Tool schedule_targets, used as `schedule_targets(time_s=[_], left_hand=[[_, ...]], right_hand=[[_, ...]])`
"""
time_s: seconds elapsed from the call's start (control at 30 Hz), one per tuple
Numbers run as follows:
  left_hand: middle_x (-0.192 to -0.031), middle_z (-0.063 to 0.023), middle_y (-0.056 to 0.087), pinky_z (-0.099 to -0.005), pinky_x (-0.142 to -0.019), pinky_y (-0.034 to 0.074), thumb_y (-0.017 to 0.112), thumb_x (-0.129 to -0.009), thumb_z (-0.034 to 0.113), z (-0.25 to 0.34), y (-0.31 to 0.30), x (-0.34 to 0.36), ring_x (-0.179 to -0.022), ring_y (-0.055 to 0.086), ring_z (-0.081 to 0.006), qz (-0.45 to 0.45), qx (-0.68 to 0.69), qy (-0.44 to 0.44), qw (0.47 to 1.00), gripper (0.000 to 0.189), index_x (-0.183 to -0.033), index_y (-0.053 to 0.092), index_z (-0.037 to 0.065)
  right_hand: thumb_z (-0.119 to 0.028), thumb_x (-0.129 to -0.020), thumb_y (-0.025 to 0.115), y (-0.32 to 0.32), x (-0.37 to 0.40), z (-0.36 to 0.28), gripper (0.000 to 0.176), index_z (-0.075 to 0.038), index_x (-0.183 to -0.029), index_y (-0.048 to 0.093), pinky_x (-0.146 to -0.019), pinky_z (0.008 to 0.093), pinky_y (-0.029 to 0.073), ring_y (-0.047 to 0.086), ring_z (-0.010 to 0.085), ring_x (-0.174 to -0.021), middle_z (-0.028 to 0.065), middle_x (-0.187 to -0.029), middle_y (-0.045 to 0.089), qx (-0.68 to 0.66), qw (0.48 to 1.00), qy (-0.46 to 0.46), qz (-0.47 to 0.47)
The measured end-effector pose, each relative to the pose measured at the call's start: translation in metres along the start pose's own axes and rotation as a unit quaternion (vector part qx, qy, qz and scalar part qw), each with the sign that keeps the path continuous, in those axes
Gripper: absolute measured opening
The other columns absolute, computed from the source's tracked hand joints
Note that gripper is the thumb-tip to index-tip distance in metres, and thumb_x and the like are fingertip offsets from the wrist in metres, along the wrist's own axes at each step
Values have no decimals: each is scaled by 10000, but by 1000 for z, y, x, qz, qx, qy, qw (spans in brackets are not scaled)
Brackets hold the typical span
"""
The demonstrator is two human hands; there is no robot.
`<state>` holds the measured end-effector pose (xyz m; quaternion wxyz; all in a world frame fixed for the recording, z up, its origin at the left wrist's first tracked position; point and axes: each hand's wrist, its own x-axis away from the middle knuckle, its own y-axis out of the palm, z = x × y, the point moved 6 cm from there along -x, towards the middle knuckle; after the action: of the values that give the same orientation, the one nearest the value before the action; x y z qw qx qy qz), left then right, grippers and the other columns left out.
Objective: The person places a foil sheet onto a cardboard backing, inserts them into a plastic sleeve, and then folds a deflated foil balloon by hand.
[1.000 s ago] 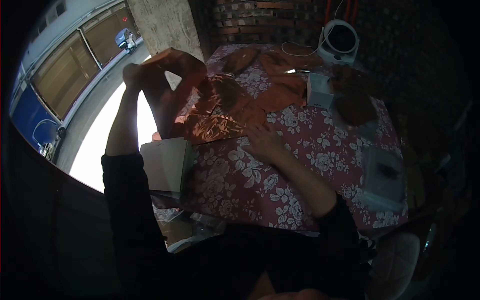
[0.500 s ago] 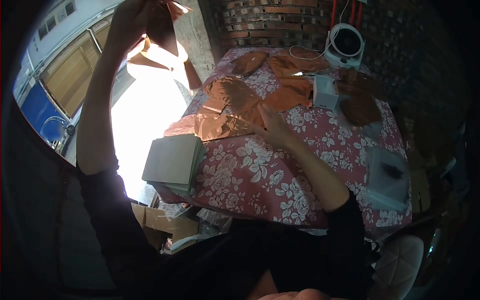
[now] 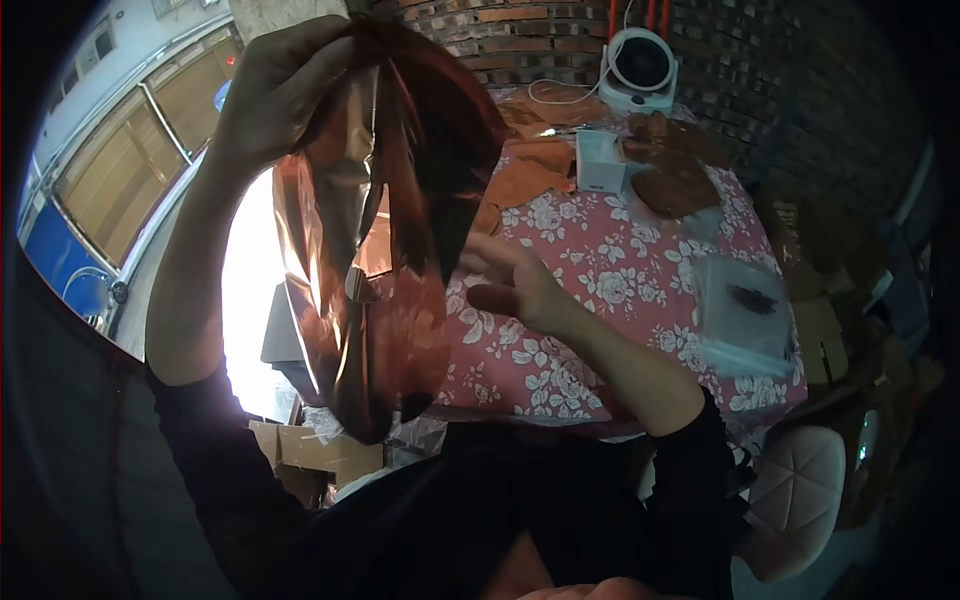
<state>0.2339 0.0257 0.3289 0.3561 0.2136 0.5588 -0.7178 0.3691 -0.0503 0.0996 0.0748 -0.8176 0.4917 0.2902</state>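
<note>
My left hand (image 3: 290, 85) is raised at the upper left, its fingers closed on the top of a large shiny copper-coloured film sheet (image 3: 410, 290). The sheet hangs down in folds, with an opening near its middle, and hides the left part of the table. Close to the sheet's right edge, my right hand (image 3: 515, 285) is over the flowered cloth with its fingers apart, holding nothing. Behind the sheet, more orange pieces (image 3: 530, 175) lie on the cloth near a small white box (image 3: 600, 162).
A white fan (image 3: 638, 70) stands at the back of the red flowered table (image 3: 620, 290). Clear plastic bags (image 3: 745, 315) lie on the right. A grey stack (image 3: 283, 330) shows partly behind the sheet. Below are a cardboard box (image 3: 330, 450) and a white stool (image 3: 798, 500).
My left hand has come lower and inward, bringing the copper-coloured sheet in front of me. My right hand has left the orange pieces on the table. The view has shifted slightly.
</note>
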Motion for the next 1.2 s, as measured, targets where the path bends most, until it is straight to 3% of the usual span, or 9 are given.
schedule_targets(time_s=[0.2,0.4,0.5,0.63,0.8,0.87,0.97,1.0,1.2], left_hand=[[-825,2,653,-207,-686,461,562,-987,196,-3,-2,11,-769,550,-25,-12,-41,-69,997,268,-1085,677,-25],[-570,66,482,-218,-444,305,624,-944,262,-43,8,11,-506,404,-13,-18,-28,-220,975,297,-822,682,-3],[-581,37,535,-246,-452,361,628,-923,249,-68,54,10,-490,451,-48,-43,-54,-136,988,297,-777,692,-1],[-631,-68,597,-292,-576,430,632,-882,235,-115,153,33,-610,528,-106,-169,46,-290,941,291,-814,679,-44],[-650,-160,603,-364,-587,455,640,-877,228,-148,272,60,-598,579,-204,-159,31,-35,986,274,-799,673,-33],[-671,-188,616,-399,-611,464,646,-881,273,-172,313,71,-606,599,-256,-201,94,-194,955,317,-794,672,-31],[-690,-212,624,-410,-613,465,653,-884,319,-186,349,74,-620,617,-298,-220,47,-194,955,366,-797,671,-37],[-705,-220,632,-433,-624,473,668,-868,357,-187,355,73,-656,637,-355,-218,23,-190,957,404,-780,669,-37],[-771,-237,648,-493,-675,491,659,-854,414,-176,359,66,-754,632,-432,-215,-76,-178,957,433,-822,649,-17]], right_hand=[[-203,-981,570,2,33,16,247,1,-1088,661,-667,197,450,605,73,-775,31,-889,682,58,990,67,114],[-320,-998,538,-31,70,-38,321,-37,-933,675,-479,168,360,539,36,-576,-8,-719,617,7,967,129,220],[-328,-997,539,-59,101,-45,327,-45,-890,664,-471,164,345,514,27,-555,-23,-644,569,22,955,187,230],[-294,-1004,523,-108,148,-32,326,-54,-841,671,-481,185,363,516,29,-561,-14,-604,555,184,880,303,317],[-296,-944,556,-159,199,-13,358,-19,-733,639,-566,340,456,581,117,-606,82,-559,567,370,815,328,302],[-307,-894,616,-154,197,-36,332,-19,-734,653,-618,415,488,663,250,-643,140,-613,629,614,637,403,234],[-280,-842,677,-134,184,-52,317,23,-921,630,-673,444,518,646,392,-703,203,-750,673,760,492,369,211],[-282,-842,681,-131,179,-52,367,-2,-1063,598,-780,448,507,641,362,-908,188,-988,679,794,467,338,195],[-332,-895,625,-123,152,-10,530,-29,-1306,480,-1037,506,368,369,397,-1331,231,-1430,395,766,610,183,86]])
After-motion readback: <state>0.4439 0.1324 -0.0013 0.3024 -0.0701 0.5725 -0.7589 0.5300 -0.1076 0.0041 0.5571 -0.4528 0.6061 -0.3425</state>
